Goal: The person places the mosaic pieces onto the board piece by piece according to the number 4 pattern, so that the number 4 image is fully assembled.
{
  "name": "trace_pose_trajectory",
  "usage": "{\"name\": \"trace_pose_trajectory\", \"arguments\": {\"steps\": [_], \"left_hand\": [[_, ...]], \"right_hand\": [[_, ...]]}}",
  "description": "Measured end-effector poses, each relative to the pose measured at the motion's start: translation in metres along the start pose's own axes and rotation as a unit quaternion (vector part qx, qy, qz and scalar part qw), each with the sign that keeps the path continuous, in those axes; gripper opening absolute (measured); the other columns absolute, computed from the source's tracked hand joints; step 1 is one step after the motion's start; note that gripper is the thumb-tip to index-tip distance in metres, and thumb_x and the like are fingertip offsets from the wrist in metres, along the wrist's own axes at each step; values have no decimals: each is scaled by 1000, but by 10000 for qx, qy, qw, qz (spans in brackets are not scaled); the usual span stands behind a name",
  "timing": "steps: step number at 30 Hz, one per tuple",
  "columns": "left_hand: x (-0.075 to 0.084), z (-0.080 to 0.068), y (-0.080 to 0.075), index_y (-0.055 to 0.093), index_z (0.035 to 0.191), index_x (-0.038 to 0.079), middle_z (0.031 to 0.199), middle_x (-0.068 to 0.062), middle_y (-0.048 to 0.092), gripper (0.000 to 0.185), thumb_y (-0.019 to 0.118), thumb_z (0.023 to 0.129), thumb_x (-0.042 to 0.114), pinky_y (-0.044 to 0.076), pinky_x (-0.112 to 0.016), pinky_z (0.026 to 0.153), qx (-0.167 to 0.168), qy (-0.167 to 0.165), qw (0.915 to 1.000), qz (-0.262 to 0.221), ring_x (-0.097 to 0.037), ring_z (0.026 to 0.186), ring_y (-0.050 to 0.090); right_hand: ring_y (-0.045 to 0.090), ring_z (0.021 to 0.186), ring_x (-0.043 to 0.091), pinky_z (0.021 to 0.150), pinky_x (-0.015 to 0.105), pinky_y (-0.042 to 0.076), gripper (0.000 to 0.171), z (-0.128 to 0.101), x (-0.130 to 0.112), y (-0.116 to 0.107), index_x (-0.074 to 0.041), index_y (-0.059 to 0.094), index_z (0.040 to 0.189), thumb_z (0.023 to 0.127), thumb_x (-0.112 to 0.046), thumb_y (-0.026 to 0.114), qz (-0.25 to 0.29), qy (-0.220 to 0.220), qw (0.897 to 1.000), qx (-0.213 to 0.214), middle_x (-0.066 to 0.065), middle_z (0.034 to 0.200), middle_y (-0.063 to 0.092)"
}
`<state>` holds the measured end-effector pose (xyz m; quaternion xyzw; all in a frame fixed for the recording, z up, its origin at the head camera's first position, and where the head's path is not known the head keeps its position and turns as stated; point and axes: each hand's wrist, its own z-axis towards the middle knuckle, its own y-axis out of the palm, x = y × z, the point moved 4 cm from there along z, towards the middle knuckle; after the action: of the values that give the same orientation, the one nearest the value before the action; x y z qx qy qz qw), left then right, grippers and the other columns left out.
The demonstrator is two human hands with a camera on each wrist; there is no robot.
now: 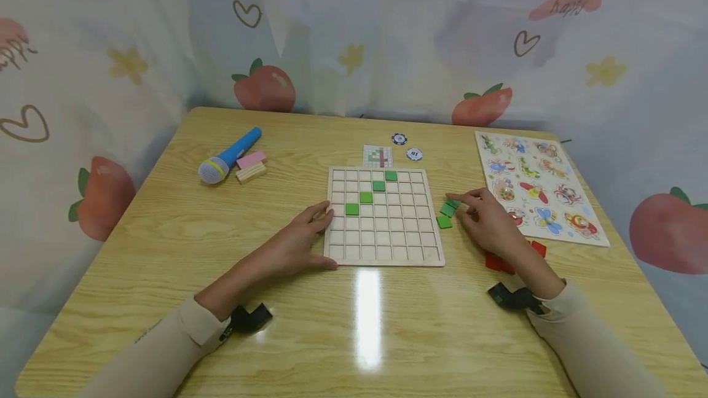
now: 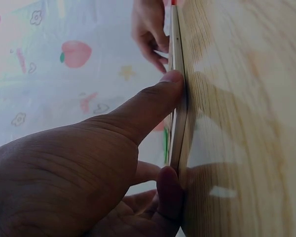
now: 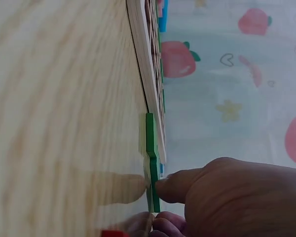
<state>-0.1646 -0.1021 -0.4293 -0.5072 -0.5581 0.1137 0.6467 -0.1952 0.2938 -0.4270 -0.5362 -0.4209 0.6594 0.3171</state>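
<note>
Tabletop (image 1: 442, 324), hands (image 1: 298, 241) (image 1: 491, 220) touching board (image 1: 398, 223), seemingly tiles (image 1: 445, 222) too

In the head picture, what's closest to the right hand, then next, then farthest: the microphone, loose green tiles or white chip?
1. Loose green tiles: just left of the right hand.
2. White chip: past the grid board, to the hand's left.
3. Microphone: farthest, way over left.

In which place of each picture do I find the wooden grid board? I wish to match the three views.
Head: the wooden grid board lies near the centre, between the left hand and the right hand.
Left wrist: edge-on, a thin upright strip just right of centre.
Right wrist: edge-on, a slanting strip from the top edge, near mid-width.
Shared landmark: the fruit-printed backdrop.
</note>
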Motion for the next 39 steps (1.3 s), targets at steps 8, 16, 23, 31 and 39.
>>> {"name": "trace_pose_trajectory", "arguments": {"steps": [8,16,23,31,39], "left_hand": [[1,-1,1,31,167,3,180,-12,16,111,92,83,42,40,-52,125,34,6,10000,11,-38,165,23],[-1,-1,1,31,167,3,180,-12,17,112,93,82,43,40,-53,125,54,2,10000,33,-38,165,24],[-2,-2,0,30,167,4,181,-11,14,112,93,83,41,37,-54,127,25,-147,9999,-60,-38,166,21],[-3,-3,4,29,169,6,181,-9,15,112,91,84,45,36,-57,127,-30,-211,9997,-106,-37,166,21],[0,1,2,30,169,5,180,-10,18,114,94,82,42,37,-54,127,65,-112,9999,-95,-35,165,24]], "right_hand": [[62,99,31,84,47,51,34,1,1,2,-10,66,140,106,-14,66,42,28,10000,13,21,125,55],[66,107,39,93,56,56,40,5,4,4,3,59,140,106,-16,66,127,348,9993,8,25,125,56],[66,104,35,90,51,55,31,9,2,5,2,64,129,106,-18,65,133,398,9991,-32,24,121,58],[65,101,29,86,44,54,32,6,-25,-5,-3,67,133,106,-19,67,255,133,9994,-167,18,123,63],[64,93,16,75,30,55,24,20,-117,7,-9,73,124,102,-17,74,15,-1386,9868,-841,8,119,66]]}}
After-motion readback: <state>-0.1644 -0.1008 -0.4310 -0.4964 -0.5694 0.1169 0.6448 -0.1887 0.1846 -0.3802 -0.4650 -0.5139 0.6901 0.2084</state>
